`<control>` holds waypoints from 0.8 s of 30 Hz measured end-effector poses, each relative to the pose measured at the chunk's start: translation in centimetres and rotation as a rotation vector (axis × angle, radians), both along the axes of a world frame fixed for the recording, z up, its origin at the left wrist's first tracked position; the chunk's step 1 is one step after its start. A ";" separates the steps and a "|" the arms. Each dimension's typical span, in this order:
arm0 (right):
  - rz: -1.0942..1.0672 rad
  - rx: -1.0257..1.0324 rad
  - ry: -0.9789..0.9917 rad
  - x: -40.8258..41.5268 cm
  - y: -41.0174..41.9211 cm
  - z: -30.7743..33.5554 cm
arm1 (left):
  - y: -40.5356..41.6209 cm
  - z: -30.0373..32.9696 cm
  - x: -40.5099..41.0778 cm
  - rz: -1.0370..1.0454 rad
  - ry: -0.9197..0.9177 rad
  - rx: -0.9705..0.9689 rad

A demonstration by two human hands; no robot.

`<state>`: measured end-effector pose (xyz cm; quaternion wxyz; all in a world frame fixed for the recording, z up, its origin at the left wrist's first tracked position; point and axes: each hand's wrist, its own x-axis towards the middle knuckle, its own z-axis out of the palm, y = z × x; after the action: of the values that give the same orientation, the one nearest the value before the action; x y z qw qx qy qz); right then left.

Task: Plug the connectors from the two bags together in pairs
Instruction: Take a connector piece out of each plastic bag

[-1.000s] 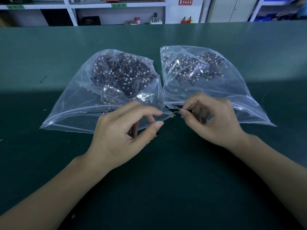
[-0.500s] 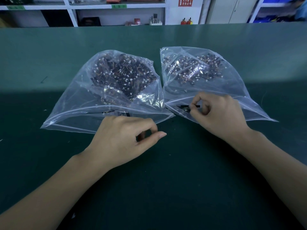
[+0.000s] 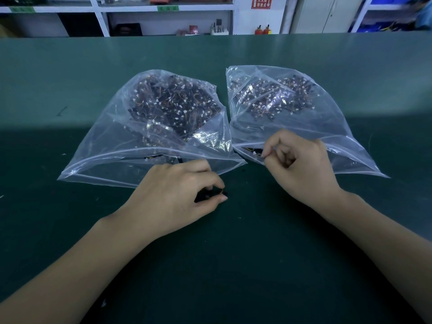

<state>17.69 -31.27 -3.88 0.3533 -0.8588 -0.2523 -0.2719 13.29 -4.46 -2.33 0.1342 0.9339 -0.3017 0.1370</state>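
Note:
Two clear plastic bags lie side by side on the green table, mouths toward me. The left bag [image 3: 112, 146] and the right bag [image 3: 339, 127] each hold a heap of small dark wired connectors with white plugs. My left hand [image 3: 173, 197] rests on the table just in front of the left bag's mouth, its fingers curled and pinching a small dark connector [image 3: 218, 195] with orange wire. My right hand [image 3: 301, 164] sits at the right bag's mouth, thumb and forefinger pinching a small connector [image 3: 257, 153] at the bag's edge.
The green table [image 3: 233, 265] stretches wide in front of and behind the bags. White shelving [image 3: 163, 17] with boxes and small items stands beyond the far edge, with a grey cabinet [image 3: 327, 15] to the right.
My hands have parted. The left hand came down toward me onto the table with a connector. The right hand moved a little up into the right bag's mouth.

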 end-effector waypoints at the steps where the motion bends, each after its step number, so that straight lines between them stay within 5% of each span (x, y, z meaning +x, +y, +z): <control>1: 0.044 0.010 -0.006 -0.3 0.2 0.0 | -0.1 0.0 0.0 -0.014 -0.006 0.008; 5: 0.197 -0.064 0.028 -1.3 1.1 -0.1 | -0.2 -0.5 0.1 -0.074 -0.086 0.017; 15: 0.245 -0.124 0.093 -1.6 1.2 0.2 | -0.5 -1.1 0.0 -0.060 0.075 -0.196; 24: 0.327 -0.103 0.032 -1.6 1.6 0.3 | -1.2 -1.5 0.0 -0.073 0.266 -0.731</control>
<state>16.05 -29.72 -3.53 0.3521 -0.8277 -0.3965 -0.1836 13.27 -5.70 -3.83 0.5008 0.8228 -0.2459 0.1084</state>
